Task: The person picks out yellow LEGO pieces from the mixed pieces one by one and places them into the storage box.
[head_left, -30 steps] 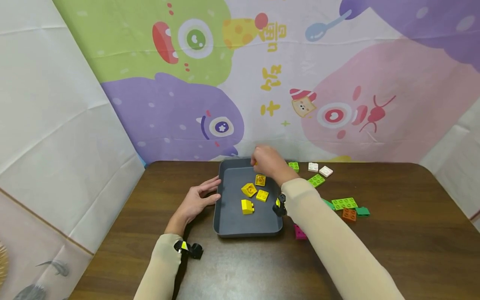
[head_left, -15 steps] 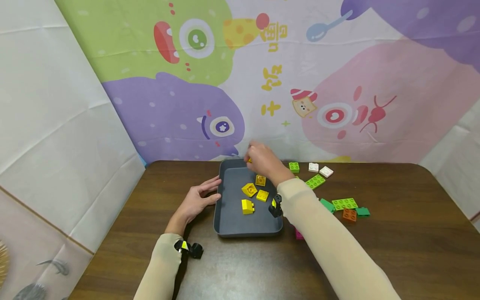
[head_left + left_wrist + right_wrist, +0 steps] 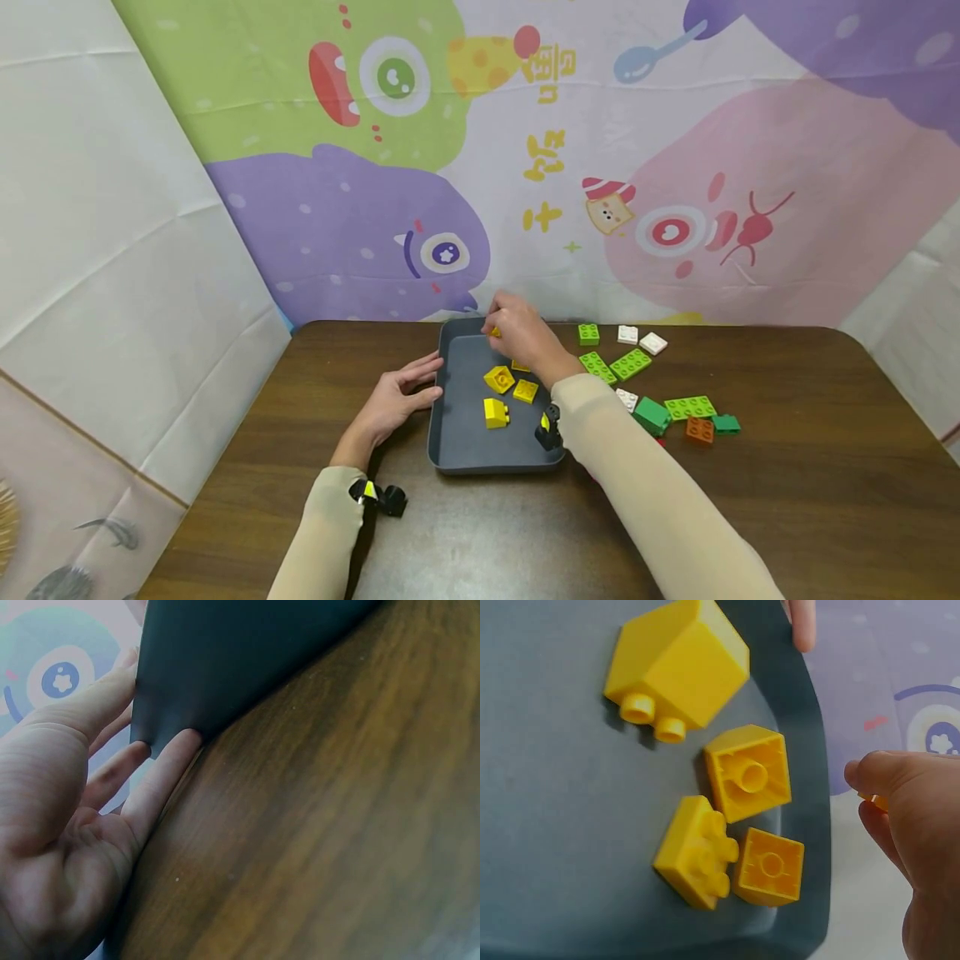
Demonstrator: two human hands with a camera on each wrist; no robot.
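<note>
My right hand (image 3: 521,329) pinches a small yellow toy brick (image 3: 495,332) above the far end of the dark grey tray (image 3: 457,450). In the right wrist view only a sliver of that yellow brick (image 3: 880,801) shows between thumb and finger. Several yellow bricks lie in the tray: a sloped brick (image 3: 495,413), a tilted brick (image 3: 498,380) and a square brick (image 3: 525,391), with another (image 3: 520,366) partly behind the right hand. The left hand (image 3: 393,400) touches the tray's left side with extended fingers; the left wrist view shows its fingertips against the outer wall (image 3: 202,667).
Right of the tray lie loose bricks: light green (image 3: 630,364), white (image 3: 652,343), dark green (image 3: 652,415) and orange (image 3: 700,430). A red piece is mostly hidden by the right sleeve (image 3: 637,475). A printed cloth (image 3: 540,250) hangs behind the brown table (image 3: 810,467).
My right hand has shifted a little left over the tray with the yellow brick. Its arm now uncovers more bricks at the right and hides the magenta one. The left hand stays put.
</note>
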